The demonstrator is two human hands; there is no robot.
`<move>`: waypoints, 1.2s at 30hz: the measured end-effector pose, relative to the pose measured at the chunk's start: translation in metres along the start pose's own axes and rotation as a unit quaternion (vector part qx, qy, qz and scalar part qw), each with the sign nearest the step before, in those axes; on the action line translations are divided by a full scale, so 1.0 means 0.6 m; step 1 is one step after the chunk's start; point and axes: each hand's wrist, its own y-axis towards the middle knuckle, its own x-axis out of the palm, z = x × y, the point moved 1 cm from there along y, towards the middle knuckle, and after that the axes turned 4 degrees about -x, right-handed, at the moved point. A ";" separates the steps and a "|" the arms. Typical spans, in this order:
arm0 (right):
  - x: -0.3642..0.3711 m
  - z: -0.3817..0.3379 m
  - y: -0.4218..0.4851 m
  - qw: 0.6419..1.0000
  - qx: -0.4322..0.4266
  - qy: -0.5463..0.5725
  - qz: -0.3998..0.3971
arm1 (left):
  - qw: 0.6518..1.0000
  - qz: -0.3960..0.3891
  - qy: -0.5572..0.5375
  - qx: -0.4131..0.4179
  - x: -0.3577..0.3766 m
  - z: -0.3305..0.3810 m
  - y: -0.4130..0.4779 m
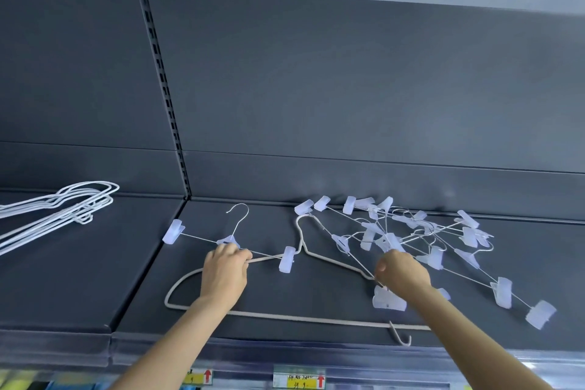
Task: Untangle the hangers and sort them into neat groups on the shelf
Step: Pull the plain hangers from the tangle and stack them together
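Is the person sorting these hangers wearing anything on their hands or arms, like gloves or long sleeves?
No. The left hand and right hand are bare: no gloves, rings or watch show. Both forearms are uncovered down to the picture's lower edge, so no sleeve is in view.

A dark grey metal shelf (316,301) carries everything. On its far-left section lies a stack of white wire hangers (63,209). Right of the slotted upright (164,98), a single metal clip hanger (228,241) lies toward the back, and the left hand (224,272) grips its bar. In front, a large white coated hanger (316,318) reaches right to a tangled pile of metal clip hangers (427,237). The right hand (402,272) pinches the pile's near edge. Price labels (299,380) sit below the shelf's front edge.
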 end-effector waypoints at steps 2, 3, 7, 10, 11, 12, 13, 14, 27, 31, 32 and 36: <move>-0.001 0.002 0.000 1.000 -0.009 0.012 0.000 | 0.999 0.035 -0.005 0.024 -0.004 0.013 0.001; 0.001 0.000 0.000 1.000 -0.013 0.014 0.003 | 0.998 0.046 -0.007 0.046 -0.003 0.023 0.002; 0.018 -0.008 0.004 1.000 -0.018 0.021 0.010 | 0.996 -0.015 0.009 0.093 0.001 0.063 0.016; -0.002 0.010 0.012 0.999 -0.009 0.030 0.011 | 0.994 -0.034 0.020 0.100 0.011 0.059 0.029; -0.018 0.024 0.015 0.999 0.004 0.047 0.022 | 0.994 -0.037 0.021 0.102 0.012 0.055 0.033; -0.033 0.041 0.016 0.997 0.020 0.058 0.038 | 0.994 -0.042 0.011 0.097 0.010 0.051 0.039; -0.047 0.059 0.018 0.996 0.032 0.057 0.053 | 0.996 -0.032 -0.004 0.083 0.006 0.046 0.047; -0.058 0.076 0.017 0.996 0.042 0.051 0.065 | 0.998 -0.030 -0.021 0.060 0.002 0.043 0.058; -0.045 0.142 0.002 0.983 0.057 -0.041 0.168 | 0.992 -0.076 -0.091 -0.050 0.005 0.049 0.104; -0.041 0.065 -0.014 0.984 -0.059 -0.052 0.159 | 0.996 -0.053 -0.063 -0.042 0.010 0.050 0.058; -0.028 0.041 -0.019 0.986 -0.093 -0.052 0.127 | 0.996 -0.067 -0.043 -0.042 0.013 0.047 0.047; 0.033 0.000 -0.024 0.989 -0.135 -0.010 0.056 | 0.994 -0.078 -0.057 -0.042 0.009 0.039 0.022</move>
